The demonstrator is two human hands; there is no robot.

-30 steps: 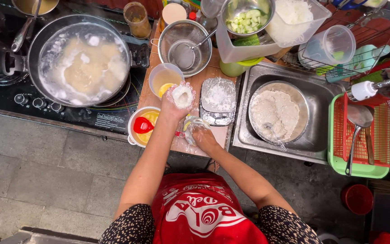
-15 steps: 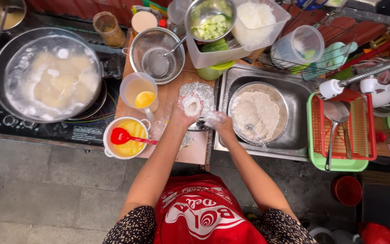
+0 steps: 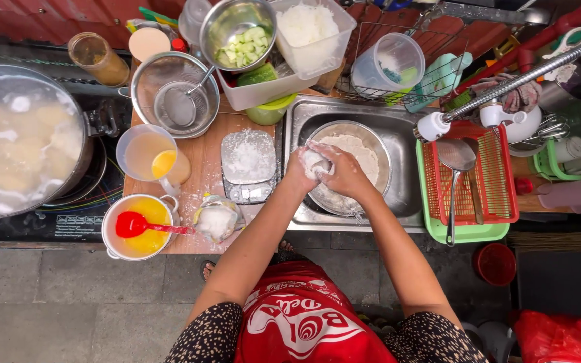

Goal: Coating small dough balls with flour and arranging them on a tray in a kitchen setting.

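Both my hands are together over the left rim of a metal bowl of white dough [image 3: 358, 151] that sits in the steel sink [image 3: 405, 208]. My left hand [image 3: 302, 168] and my right hand [image 3: 341, 171] are cupped around a small lump of white dough [image 3: 317, 163], and both are dusted with flour. To their left a small flour-covered scale [image 3: 248, 165] stands on the wooden counter [image 3: 203, 161]. A little bowl of white flour [image 3: 216, 220] lies near the counter's front edge.
A big pan of boiling dumplings [image 3: 21, 141] is on the stove at left. Nearby are a jug of yellow liquid [image 3: 150, 156], a pot of yellow filling with a red spoon [image 3: 132, 225], a strainer bowl [image 3: 175, 94] and a red drainer basket [image 3: 472, 175].
My hands have moved right from the counter and scale to the dough bowl in the sink, still working a small dough lump. The view has shifted right too.
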